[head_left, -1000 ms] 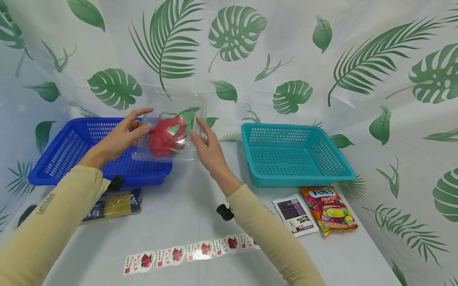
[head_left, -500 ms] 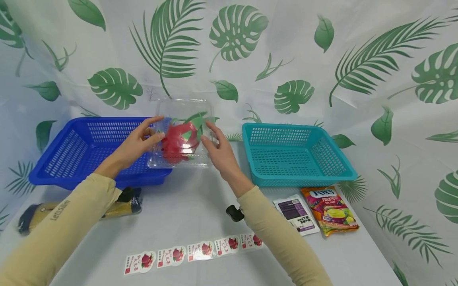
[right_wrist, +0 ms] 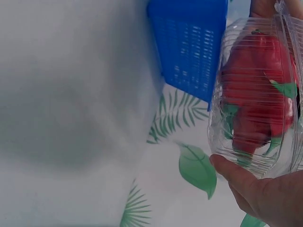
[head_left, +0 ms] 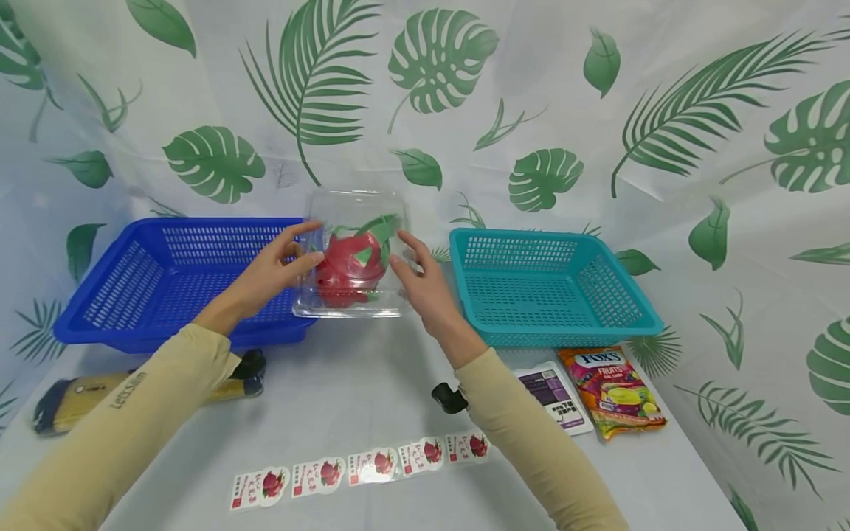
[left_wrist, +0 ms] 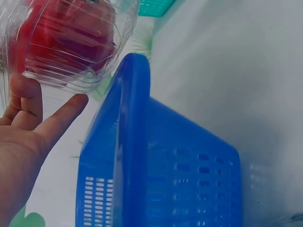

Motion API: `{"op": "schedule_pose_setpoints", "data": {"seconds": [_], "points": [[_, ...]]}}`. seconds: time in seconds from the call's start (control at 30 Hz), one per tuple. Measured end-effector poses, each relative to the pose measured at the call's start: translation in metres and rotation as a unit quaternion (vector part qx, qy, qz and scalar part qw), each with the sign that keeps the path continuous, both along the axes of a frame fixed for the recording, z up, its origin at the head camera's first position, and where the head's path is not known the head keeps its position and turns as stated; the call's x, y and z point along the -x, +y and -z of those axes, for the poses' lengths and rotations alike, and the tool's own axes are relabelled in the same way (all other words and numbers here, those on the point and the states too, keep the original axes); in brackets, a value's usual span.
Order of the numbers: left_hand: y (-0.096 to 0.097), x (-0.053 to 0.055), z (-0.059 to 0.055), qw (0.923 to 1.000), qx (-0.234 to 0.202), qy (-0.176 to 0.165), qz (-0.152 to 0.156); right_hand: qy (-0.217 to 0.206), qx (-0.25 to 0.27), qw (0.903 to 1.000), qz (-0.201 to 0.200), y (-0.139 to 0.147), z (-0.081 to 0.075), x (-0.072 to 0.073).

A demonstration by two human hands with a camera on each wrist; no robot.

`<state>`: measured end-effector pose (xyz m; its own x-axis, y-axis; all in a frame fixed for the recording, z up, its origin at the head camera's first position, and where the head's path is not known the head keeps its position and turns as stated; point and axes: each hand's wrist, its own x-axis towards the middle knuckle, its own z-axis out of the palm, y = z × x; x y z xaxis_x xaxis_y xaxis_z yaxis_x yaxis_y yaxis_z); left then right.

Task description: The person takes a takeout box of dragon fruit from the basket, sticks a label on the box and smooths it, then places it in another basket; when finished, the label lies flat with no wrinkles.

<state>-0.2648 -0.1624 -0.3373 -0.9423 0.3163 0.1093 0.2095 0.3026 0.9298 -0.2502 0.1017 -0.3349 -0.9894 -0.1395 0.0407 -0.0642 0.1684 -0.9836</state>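
Observation:
Both hands hold a clear plastic clamshell box up in front of me, between the two baskets. Inside it lies a red dragon fruit with green-tipped scales. My left hand grips the box's left side, thumb and fingers spread along the edge. On the opposite side my right hand holds it the same way. Ridged plastic walls show close up in the left wrist view, where the left hand touches the box. In the right wrist view, the right hand's thumb presses the box wall.
A blue basket stands behind the left hand and a teal basket to the right. Several dragon fruit stickers lie in a row at the front. A spaghetti pack, a white-and-purple pouch and a candy bag lie nearby.
Both hands have carried the box rightward and slightly down, from over the blue basket's right end toward the gap between the baskets. The box now faces me more squarely.

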Motion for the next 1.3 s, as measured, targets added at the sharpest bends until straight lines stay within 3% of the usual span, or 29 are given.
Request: {"op": "schedule_pose_setpoints", "data": {"seconds": [0.97,1.3], "points": [[0.024,0.003,0.014,0.9992,0.005,-0.021,0.034,-0.020,-0.005,0.9991,0.037,0.020,0.016,0.002],[0.030,0.001,0.017,0.9972,0.006,-0.055,0.050,-0.015,-0.017,0.9987,0.046,0.026,0.023,-0.001]]}}
